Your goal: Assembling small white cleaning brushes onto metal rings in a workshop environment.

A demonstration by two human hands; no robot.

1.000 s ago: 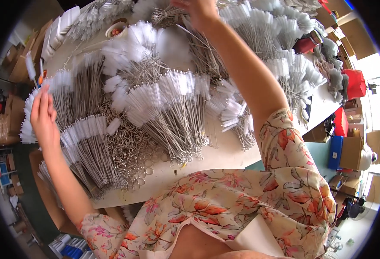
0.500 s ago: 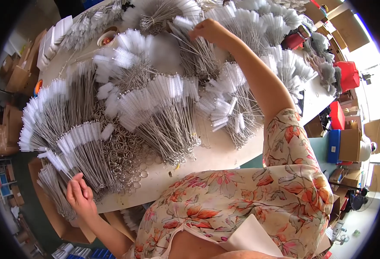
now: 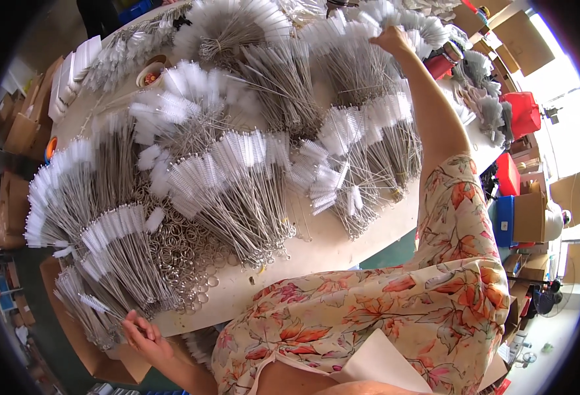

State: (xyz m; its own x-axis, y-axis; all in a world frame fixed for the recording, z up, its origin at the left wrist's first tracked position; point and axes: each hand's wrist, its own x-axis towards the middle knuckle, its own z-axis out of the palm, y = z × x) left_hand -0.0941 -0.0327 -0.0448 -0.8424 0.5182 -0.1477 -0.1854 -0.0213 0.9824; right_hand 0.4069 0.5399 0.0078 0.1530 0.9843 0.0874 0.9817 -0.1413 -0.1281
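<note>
Clearly, brushes with white bristle heads and thin metal stems crowd the pale table [image 3: 329, 247], lying in loose fans and thick bunches. The left hand [image 3: 148, 337] is at the near left corner, palm partly turned up, with its fingers bent and the thumb near the forefinger. Just beyond its fingertips is a single brush [image 3: 95, 303], its white head pointing away to the left and its stem running toward the hand; whether the fingers are clamped on that stem, I cannot tell. It lies across a small bunch of brushes [image 3: 79, 316] at the table's left corner, above a cardboard box [image 3: 132, 361]. The right arm reaches far across the table, and the right hand [image 3: 394, 41] is over the white heads of a bunch [image 3: 352, 59] at the far right. Its fingers are bent and close together, pointing left; I cannot tell whether they grip anything. Between the two arms, a big bunch [image 3: 237, 197] spreads with its heads away from the person and its looped stem ends toward the near edge. Left of it, a heap of metal rings [image 3: 178, 253] spills toward the table's near edge, a few lying apart. Farther back are a round tub [image 3: 150, 74] with reddish things inside and, at the right, a red jar [image 3: 440, 64].
</note>
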